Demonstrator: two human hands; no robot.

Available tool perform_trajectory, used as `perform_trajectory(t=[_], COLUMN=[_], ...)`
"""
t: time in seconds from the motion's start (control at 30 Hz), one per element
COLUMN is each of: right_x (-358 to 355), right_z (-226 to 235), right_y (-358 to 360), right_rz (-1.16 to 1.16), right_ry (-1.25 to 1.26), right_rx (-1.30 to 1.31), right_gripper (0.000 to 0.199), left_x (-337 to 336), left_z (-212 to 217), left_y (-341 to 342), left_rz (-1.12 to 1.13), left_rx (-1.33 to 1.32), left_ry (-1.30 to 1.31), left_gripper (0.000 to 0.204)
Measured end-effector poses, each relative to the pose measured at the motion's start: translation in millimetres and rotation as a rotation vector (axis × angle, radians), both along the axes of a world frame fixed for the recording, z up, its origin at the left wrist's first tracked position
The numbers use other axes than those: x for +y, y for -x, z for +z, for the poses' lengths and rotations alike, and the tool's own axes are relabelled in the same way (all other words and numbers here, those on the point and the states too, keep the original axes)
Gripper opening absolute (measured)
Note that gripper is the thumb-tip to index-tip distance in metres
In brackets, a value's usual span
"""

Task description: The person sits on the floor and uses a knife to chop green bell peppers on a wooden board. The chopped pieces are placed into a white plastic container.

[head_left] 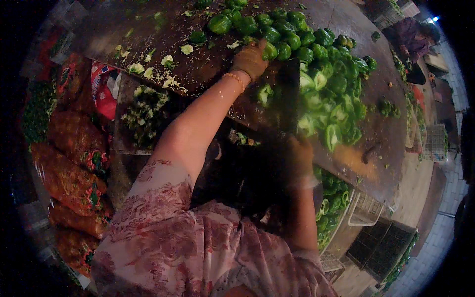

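My left hand (250,62), in a brownish glove, reaches over the dark table to the near edge of a pile of whole green bell peppers (283,27). Its fingers are closed about one green bell pepper (269,51). Nearer to me is my right hand (300,157), also gloved and smeared by motion, so its fingers cannot be made out. Just beyond it stands a dark, broad shape (286,96) with a straight edge, too dim to name. Cut green bell peppers (332,106) are heaped to its right. One cut piece (265,94) lies left of the dark shape.
Pale seeds and pepper cores (168,61) litter the table's left part. Below its edge sits a container of trimmings (143,111). Full orange-red sacks (74,168) line the left. More peppers (334,203) lie below right, near crates (381,242). Another person (410,39) is at the far right.
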State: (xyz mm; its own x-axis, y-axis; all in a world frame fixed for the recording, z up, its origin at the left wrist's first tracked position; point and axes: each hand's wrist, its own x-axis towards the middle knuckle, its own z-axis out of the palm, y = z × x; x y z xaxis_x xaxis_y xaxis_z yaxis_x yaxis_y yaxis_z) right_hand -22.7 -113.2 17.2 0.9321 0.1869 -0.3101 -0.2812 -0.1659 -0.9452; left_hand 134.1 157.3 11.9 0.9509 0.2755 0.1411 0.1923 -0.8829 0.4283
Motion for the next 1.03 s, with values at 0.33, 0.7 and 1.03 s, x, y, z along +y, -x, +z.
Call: perform_trajectory(t=[0.33,0.7,1.03], right_x=[13.4,73.7,73.8], right_z=[31.7,55.2,50.8], right_y=[13.4,42.0,38.9], right_rz=[0.152,0.237,0.283], right_ry=[0.164,0.101,0.182], right_rx=[-0.409,0.067,0.031], right_gripper=[0.043,0.041,0.044], left_x=[105.8,112.6,101.8], left_z=[-12.7,-38.0,-43.7], left_y=[43.7,116.7,102.8], left_rz=[-0.589,-0.272,-0.246], left_rx=[-0.084,0.107,0.269], left_ry=[0.010,0.287,0.189], left_gripper=[0.041,0.049,0.042])
